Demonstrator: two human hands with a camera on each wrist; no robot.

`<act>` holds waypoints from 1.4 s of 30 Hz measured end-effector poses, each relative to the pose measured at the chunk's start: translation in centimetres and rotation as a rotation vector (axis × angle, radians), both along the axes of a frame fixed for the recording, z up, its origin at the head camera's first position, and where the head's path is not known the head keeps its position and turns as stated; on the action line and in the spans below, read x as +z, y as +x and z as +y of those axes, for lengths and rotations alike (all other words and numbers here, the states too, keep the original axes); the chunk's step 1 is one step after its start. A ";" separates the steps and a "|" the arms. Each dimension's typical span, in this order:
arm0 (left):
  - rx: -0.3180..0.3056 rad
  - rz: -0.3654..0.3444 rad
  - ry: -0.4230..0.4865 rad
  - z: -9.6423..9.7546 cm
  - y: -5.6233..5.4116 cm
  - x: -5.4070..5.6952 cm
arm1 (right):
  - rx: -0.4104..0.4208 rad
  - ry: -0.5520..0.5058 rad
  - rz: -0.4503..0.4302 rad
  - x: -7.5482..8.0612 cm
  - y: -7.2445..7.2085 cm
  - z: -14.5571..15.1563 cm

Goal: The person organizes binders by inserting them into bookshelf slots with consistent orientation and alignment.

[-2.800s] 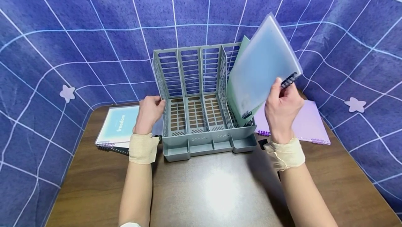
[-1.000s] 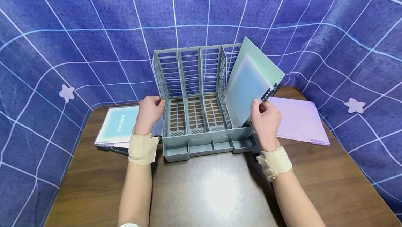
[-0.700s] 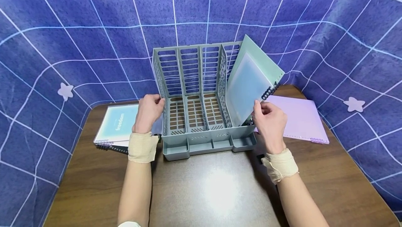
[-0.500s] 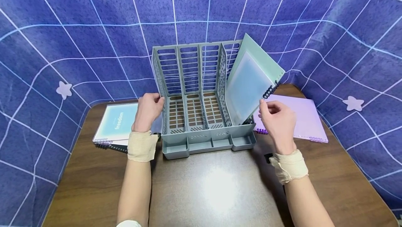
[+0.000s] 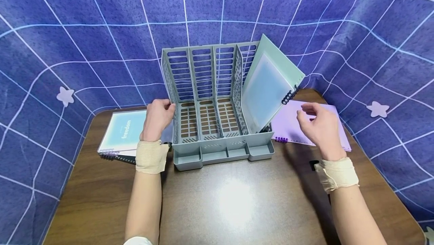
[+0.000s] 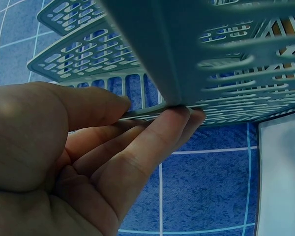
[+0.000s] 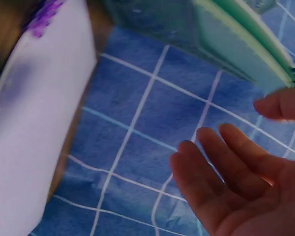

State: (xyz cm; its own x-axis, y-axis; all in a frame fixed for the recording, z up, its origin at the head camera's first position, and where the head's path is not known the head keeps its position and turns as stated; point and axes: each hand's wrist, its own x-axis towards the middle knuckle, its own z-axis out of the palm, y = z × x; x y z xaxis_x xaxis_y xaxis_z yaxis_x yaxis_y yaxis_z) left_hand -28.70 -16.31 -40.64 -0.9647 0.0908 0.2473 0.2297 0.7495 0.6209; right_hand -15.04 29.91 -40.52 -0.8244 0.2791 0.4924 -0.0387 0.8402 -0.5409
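Observation:
A grey desk file organizer (image 5: 211,147) with upright dividers stands at the middle of the table. My left hand (image 5: 158,119) pinches the edge of its left side wall, thumb on one face and fingers on the other in the left wrist view. In the rightmost slot lean a green notebook (image 5: 283,64) and, before it, a pale blue spiral notebook (image 5: 264,90) with black rings. My right hand (image 5: 320,126) hovers right of them, apart from both, fingers loosely bent and holding nothing. Below it lies a purple spiral notebook (image 5: 288,119); the right wrist view shows the bare palm (image 7: 241,182).
Left of the organizer lies a stack of notebooks topped by a light blue one (image 5: 123,126) marked "freedom". Small trays (image 5: 188,159) run along the organizer's front. A blue gridded cloth (image 5: 112,41) with star shapes hangs behind the wooden table (image 5: 203,207).
The right hand has put the pale blue spiral notebook into the rightmost slot, let go, and moved away to the right. The left hand has kept its hold on the organizer.

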 end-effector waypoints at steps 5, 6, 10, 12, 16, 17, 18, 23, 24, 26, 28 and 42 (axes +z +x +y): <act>0.006 0.000 0.000 -0.1 0.0 0.0 | 0.147 0.120 -0.132 -2.0 -0.7 1.2; 0.005 0.000 -0.001 -0.1 -0.1 0.0 | 0.176 0.146 -0.150 -2.5 -0.8 1.4; 0.008 -0.003 -0.008 -0.2 -0.1 0.0 | 0.279 0.219 -0.254 -4.3 -1.3 1.6; 0.008 -0.007 -0.010 -0.2 -0.2 0.0 | 0.304 0.232 -0.338 -5.0 -1.5 1.6; 0.001 -0.012 -0.002 -0.2 -0.2 -0.1 | 0.319 0.259 -0.509 -6.1 -2.0 1.6; -0.002 -0.012 0.001 -0.2 -0.2 -0.1 | 0.318 0.264 -0.541 -6.4 -2.0 1.7; -0.006 -0.010 0.003 -0.1 -0.1 -0.2 | 0.320 0.272 -0.561 -6.7 -2.1 1.7; -0.009 -0.002 0.007 0.0 0.1 -0.4 | 0.308 0.291 -0.633 -7.9 -2.1 1.7; -0.009 0.000 0.008 0.0 0.1 -0.4 | 0.305 0.301 -0.645 -8.2 -2.1 1.7; -0.010 0.001 0.010 0.0 0.2 -0.4 | 0.298 0.307 -0.679 -8.5 -2.2 1.7; -0.013 0.004 0.016 0.1 0.2 -0.4 | 0.303 0.317 -0.698 -8.7 -2.4 1.7; -0.008 0.011 0.017 -0.1 0.2 -0.1 | 0.324 0.386 -0.654 -8.5 -3.8 2.0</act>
